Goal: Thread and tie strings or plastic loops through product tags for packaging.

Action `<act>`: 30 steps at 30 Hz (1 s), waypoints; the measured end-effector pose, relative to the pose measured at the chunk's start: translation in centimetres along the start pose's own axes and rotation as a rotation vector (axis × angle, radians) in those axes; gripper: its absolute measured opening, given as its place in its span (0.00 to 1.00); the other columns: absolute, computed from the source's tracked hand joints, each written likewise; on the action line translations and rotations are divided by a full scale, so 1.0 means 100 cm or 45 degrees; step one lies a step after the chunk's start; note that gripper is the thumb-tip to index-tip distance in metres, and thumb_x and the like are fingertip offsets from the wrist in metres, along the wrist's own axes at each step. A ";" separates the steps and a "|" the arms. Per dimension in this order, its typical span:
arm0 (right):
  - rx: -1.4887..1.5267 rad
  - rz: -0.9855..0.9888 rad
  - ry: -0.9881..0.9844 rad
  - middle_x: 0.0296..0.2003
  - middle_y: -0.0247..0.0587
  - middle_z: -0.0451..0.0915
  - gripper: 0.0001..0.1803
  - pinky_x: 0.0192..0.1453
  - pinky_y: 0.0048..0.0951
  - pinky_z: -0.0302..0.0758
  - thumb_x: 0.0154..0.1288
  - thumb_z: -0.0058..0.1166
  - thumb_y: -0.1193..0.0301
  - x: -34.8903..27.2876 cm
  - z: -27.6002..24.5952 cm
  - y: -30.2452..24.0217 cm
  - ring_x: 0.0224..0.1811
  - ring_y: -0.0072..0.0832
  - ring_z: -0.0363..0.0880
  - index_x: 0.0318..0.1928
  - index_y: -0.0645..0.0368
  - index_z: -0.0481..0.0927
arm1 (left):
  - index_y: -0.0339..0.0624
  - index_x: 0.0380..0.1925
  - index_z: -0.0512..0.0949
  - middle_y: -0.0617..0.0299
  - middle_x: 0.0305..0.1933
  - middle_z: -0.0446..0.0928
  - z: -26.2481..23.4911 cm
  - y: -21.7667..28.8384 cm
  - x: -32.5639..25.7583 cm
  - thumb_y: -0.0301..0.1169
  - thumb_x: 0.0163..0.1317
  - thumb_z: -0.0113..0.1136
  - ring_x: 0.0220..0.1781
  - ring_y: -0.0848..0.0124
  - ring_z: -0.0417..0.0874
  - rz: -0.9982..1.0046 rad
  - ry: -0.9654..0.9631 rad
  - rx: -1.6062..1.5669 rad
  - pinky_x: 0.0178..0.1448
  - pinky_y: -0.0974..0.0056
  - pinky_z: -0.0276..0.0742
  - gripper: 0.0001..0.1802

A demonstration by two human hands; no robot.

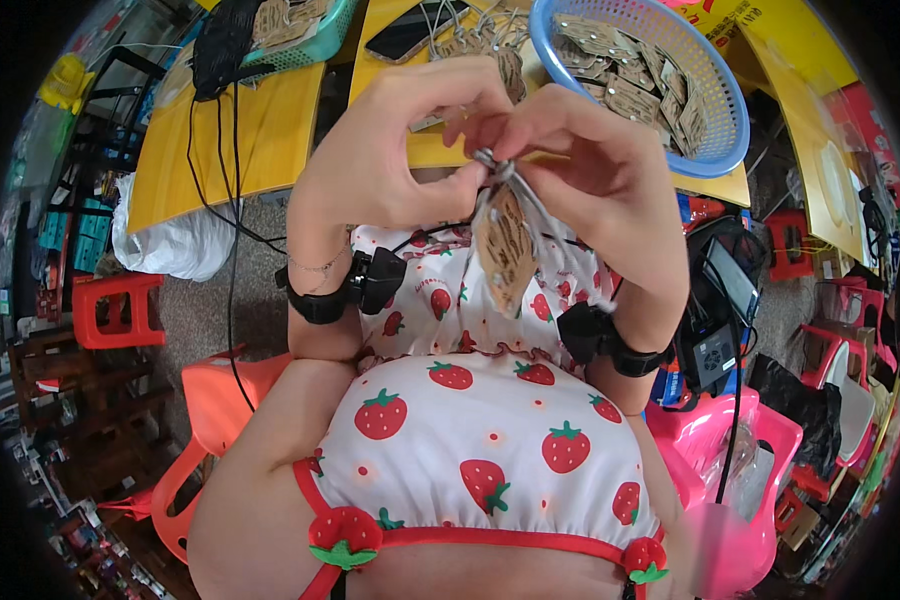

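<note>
Left hand (390,150) and right hand (580,160) both pinched on one small metal ring (492,165), half hidden by fingertips, two brown tags (505,250) below.

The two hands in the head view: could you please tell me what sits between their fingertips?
In the head view, a small metal ring is pinched between the left hand and right hand, with brown card tags hanging below it.

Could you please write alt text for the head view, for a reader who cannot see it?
Two bare hands, left hand and right hand, pinch a small metal ring with brown cardboard tags hanging from it. Behind them, a blue plastic basket of similar tags sits on a yellow table.
</note>
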State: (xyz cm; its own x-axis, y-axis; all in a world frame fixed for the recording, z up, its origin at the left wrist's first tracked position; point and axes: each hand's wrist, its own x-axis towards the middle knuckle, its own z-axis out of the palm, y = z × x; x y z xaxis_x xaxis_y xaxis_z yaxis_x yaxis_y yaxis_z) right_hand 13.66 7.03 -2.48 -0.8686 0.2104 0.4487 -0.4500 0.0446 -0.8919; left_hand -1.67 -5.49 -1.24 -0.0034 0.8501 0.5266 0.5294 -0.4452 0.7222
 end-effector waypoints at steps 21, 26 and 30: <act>-0.148 0.133 0.151 0.51 0.41 0.71 0.22 0.51 0.26 0.78 0.55 0.54 0.89 0.009 0.022 -0.001 0.50 0.25 0.76 0.51 0.70 0.69 | 0.39 0.30 0.74 0.72 0.26 0.67 0.016 -0.011 0.004 0.35 0.66 0.47 0.28 0.85 0.64 -0.407 0.499 -0.496 0.33 0.75 0.62 0.12; -0.157 0.084 0.106 0.52 0.42 0.72 0.23 0.51 0.25 0.77 0.56 0.56 0.88 0.007 0.016 0.002 0.49 0.24 0.76 0.54 0.70 0.69 | 0.39 0.35 0.76 0.70 0.27 0.69 0.006 -0.021 0.000 0.47 0.71 0.41 0.29 0.84 0.67 -0.557 0.432 -0.374 0.33 0.75 0.64 0.22; -0.184 -0.020 0.033 0.54 0.43 0.72 0.25 0.53 0.25 0.76 0.56 0.56 0.88 0.009 0.011 0.006 0.48 0.22 0.76 0.56 0.71 0.68 | 0.46 0.37 0.73 0.73 0.31 0.72 0.019 -0.012 0.011 0.50 0.68 0.42 0.31 0.86 0.70 -0.667 0.752 -0.330 0.28 0.81 0.60 0.20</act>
State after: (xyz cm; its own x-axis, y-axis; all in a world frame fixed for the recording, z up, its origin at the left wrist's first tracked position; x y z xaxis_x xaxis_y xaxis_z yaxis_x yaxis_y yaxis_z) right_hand 12.33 6.19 -2.55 -0.8552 0.2337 0.4626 -0.4272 0.1875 -0.8845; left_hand -0.67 -3.50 -2.38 -0.6784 0.7097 0.1900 0.1234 -0.1449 0.9817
